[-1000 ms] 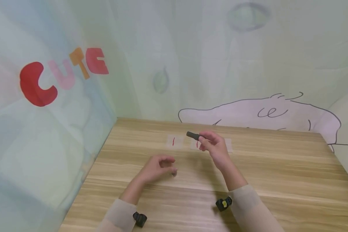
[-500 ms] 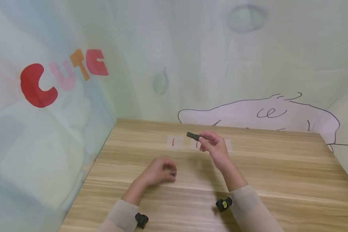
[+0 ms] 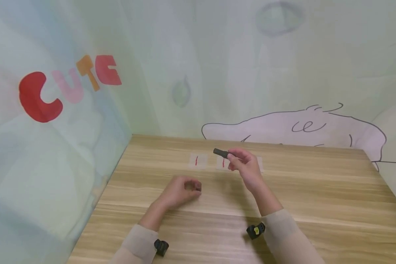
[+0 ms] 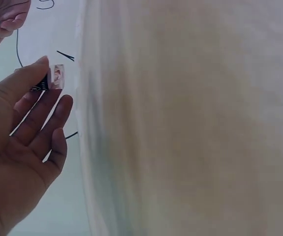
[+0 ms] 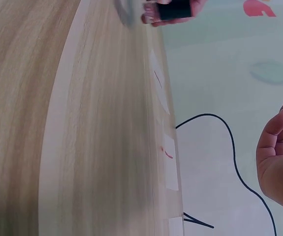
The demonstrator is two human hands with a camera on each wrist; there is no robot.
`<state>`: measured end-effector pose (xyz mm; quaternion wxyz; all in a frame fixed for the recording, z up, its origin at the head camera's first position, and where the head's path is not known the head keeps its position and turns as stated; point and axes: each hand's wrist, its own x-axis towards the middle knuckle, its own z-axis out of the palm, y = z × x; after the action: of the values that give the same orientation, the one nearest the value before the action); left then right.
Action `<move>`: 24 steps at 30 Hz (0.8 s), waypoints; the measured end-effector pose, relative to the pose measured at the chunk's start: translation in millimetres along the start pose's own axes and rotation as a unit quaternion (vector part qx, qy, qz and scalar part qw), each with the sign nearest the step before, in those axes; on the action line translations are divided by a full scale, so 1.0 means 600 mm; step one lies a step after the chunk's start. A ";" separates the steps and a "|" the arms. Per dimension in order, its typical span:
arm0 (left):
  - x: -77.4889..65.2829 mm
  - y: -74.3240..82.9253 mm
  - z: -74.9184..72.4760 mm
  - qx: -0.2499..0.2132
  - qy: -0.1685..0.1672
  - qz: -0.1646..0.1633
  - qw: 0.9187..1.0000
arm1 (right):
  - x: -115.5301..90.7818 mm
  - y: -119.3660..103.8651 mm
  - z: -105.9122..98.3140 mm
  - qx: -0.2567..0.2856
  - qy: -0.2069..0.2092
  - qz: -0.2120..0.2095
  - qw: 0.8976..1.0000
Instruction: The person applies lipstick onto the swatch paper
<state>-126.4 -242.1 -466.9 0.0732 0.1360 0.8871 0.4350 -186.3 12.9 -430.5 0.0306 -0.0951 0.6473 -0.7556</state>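
Note:
In the head view my left hand [image 3: 178, 192] is over the middle of the table and pinches a small object [image 3: 198, 186] between thumb and fingertips. The left wrist view shows this object [image 4: 50, 81] as a black piece with white lettering and a clear, pinkish end. My right hand [image 3: 247, 168], raised farther back, holds a short dark pen-like stick [image 3: 220, 152] that points left. Behind it a white paper piece [image 3: 219, 164] bears a red stroke. To its left lies another paper piece [image 3: 202, 161], also with a red stroke.
A third paper piece [image 3: 260, 164] lies partly hidden behind the right hand. The wood-grain table [image 3: 316, 190] ends at a fabric backdrop [image 3: 244, 80] with printed drawings. Small black devices [image 3: 161, 247] sit on both sleeve cuffs.
My left fingers and thumb have shifted around the small object, turning it, and the hand has moved slightly up. The right hand stays almost still with the dark stick.

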 end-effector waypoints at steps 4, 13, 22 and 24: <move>0.008 0.010 -0.006 -0.013 0.010 0.000 1.000 | 0.000 -0.003 -0.003 0.003 0.003 -0.002 1.000; 0.024 0.036 -0.021 -0.046 0.016 0.036 0.998 | 0.002 -0.004 -0.011 0.001 0.009 0.000 1.000; 0.044 0.050 -0.036 -0.017 0.023 0.101 0.995 | 0.002 -0.002 -0.018 -0.001 0.005 -0.002 1.000; 0.048 0.054 -0.040 -0.008 0.025 0.110 0.994 | 0.003 -0.002 -0.019 -0.001 0.007 -0.002 1.000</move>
<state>-153.7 -232.2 -427.0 0.0040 0.2215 0.8645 0.4512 -189.9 24.0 -430.9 0.0248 -0.0913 0.6483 -0.7555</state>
